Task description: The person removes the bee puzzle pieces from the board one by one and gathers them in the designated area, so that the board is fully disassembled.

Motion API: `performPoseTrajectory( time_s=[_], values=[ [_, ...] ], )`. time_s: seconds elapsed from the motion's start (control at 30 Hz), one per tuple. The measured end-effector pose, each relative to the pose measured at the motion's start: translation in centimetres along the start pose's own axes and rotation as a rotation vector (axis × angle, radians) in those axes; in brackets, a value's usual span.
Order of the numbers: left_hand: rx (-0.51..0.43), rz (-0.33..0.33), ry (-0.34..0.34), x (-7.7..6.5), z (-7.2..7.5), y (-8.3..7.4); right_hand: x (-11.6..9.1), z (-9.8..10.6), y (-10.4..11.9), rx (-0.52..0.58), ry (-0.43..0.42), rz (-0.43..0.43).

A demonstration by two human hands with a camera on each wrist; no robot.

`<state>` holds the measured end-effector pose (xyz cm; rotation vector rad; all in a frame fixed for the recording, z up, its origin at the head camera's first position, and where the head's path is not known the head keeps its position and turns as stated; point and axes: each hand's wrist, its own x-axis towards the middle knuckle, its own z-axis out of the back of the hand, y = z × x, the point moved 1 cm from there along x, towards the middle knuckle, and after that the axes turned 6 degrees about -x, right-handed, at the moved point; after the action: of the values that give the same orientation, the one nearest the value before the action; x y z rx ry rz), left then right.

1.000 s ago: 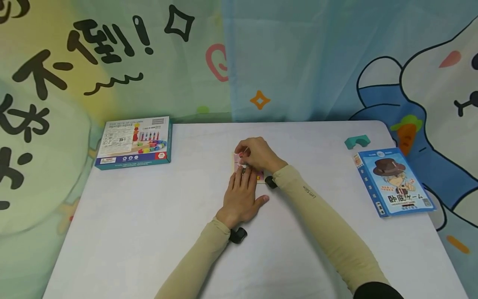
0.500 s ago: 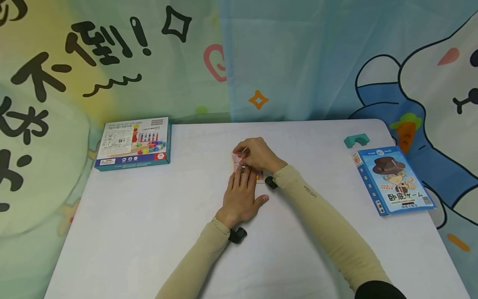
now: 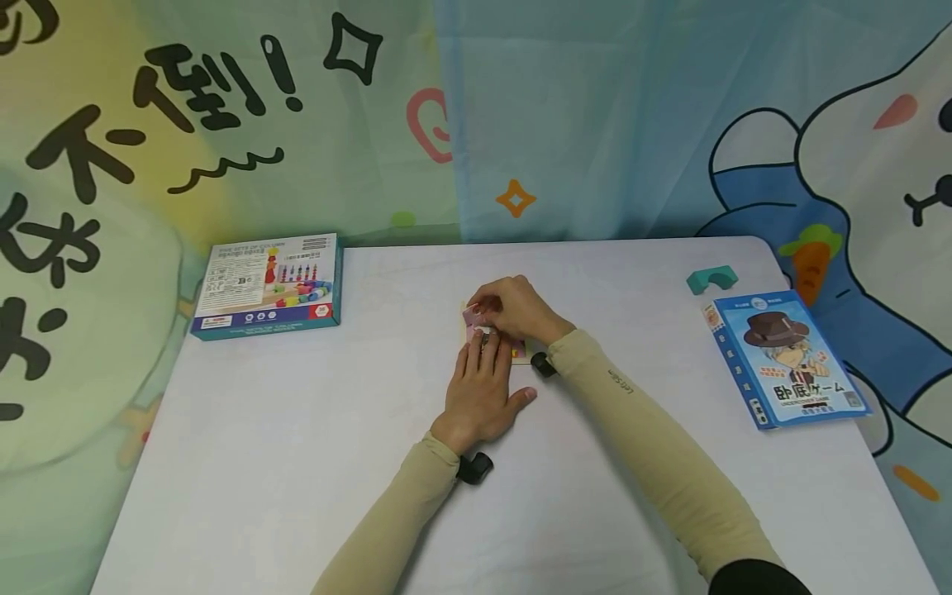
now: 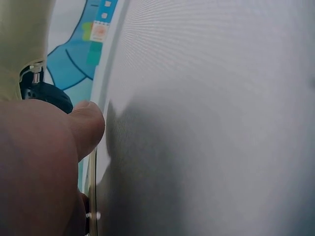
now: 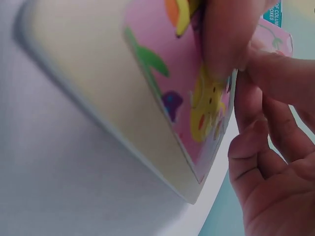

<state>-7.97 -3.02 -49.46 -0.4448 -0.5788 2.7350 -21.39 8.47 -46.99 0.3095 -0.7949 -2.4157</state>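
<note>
A pink picture sheet (image 5: 157, 64) with cartoon fruit and leaves lies on a larger cream board (image 5: 93, 64), seen close up in the right wrist view. My left hand (image 3: 479, 392) rests flat over the sheet's near part, fingers straight and thumb spread. At the sheet's far part, the curled right hand (image 3: 516, 307) pinches with thumb and fingertips, just beyond the left fingertips. Its grip seems to be on the pink sheet, though the exact contact is hidden by the fingers. The left wrist view shows mostly the thumb (image 4: 88, 125) above white cloth.
On the white table (image 3: 297, 438), a teal-edged toy box (image 3: 266, 285) lies at the back left. A blue game box (image 3: 787, 361) sits at the right, with a green arch-shaped block (image 3: 711, 280) behind it. A printed curtain (image 3: 550, 107) hangs behind the table.
My right fingertips have shifted slightly down, and the sheet's far part beside them looks darker than before. The left hand stays in place.
</note>
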Motion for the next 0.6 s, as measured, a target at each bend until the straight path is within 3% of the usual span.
performPoseTrajectory(
  time_s=[0.17,0.6],
  values=[
    [-0.003,-0.002,-0.002,-0.1,0.1,0.0,-0.1,0.1,-0.2,0.010,-0.003,0.001],
    [0.036,-0.007,-0.006,0.0,0.1,-0.1,-1.1,1.6,-1.5,0.120,-0.071,-0.108]
  ],
)
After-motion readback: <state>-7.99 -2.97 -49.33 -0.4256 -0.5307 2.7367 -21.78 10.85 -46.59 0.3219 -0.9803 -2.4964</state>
